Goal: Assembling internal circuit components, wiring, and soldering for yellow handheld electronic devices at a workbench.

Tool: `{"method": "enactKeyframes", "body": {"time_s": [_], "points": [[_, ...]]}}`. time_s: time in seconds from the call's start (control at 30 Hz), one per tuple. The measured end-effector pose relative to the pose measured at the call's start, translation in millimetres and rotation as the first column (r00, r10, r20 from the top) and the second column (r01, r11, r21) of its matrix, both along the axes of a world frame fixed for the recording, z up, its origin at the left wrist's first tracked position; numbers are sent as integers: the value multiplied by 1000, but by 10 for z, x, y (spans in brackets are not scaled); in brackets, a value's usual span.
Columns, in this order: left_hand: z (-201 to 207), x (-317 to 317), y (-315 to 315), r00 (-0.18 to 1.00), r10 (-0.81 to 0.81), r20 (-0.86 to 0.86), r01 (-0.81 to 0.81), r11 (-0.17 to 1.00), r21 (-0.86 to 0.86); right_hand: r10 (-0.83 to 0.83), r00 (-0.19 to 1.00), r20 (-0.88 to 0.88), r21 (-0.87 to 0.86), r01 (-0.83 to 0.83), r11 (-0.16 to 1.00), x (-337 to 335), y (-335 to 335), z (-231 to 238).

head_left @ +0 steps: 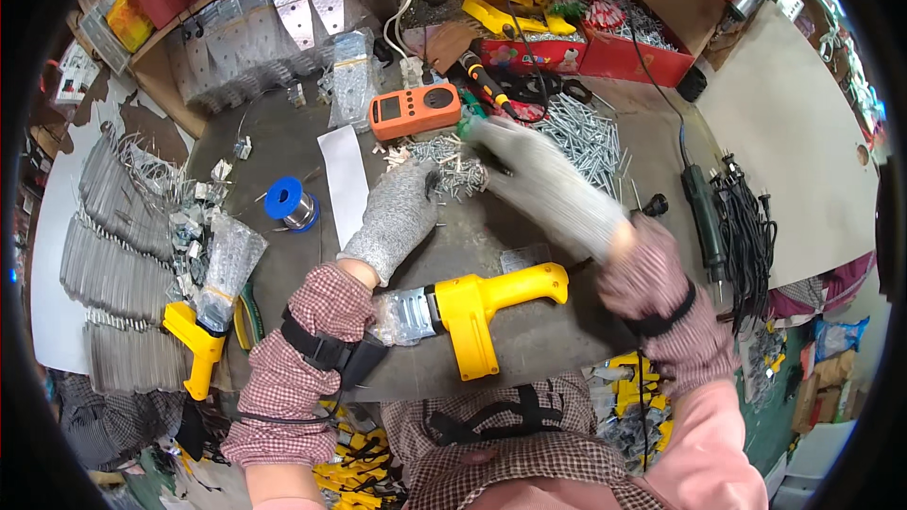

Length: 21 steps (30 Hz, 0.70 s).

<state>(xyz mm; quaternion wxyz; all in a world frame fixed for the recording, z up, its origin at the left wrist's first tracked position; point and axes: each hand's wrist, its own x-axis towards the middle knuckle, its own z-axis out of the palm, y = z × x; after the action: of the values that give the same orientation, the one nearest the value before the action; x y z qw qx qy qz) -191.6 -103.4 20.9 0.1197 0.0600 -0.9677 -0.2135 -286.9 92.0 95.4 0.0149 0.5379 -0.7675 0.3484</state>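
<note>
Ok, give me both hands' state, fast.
Left hand: fingers curled at the screw pile; grip cannot be told.
Right hand: blurred; cannot be told.

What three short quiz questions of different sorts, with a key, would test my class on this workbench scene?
1. True or false: both hands wear grey knitted gloves.
2. Which thing lies on the bench nearest the person's body? A) blue solder spool B) yellow tool body C) orange meter
3. Fill in: the left hand reaches into a pile of small metal ____.

Key
1. True: the left hand and the right hand are both gloved in grey.
2. B: the yellow tool body lies nearest; the blue solder spool and the orange meter lie farther back.
3. Screws: the screw pile is at its fingertips.
</note>
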Motion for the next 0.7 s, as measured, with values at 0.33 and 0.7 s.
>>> {"method": "enactKeyframes", "body": {"time_s": [0.33,0.7], "points": [[240,-122,235,995,-47,93,62,984,-168,-246,947,208,52,240,969,1006,1194,-268],[179,92,1067,811,-563,158,403,734,547,-274,959,71,7,275,962,1061,1284,-480]]}}
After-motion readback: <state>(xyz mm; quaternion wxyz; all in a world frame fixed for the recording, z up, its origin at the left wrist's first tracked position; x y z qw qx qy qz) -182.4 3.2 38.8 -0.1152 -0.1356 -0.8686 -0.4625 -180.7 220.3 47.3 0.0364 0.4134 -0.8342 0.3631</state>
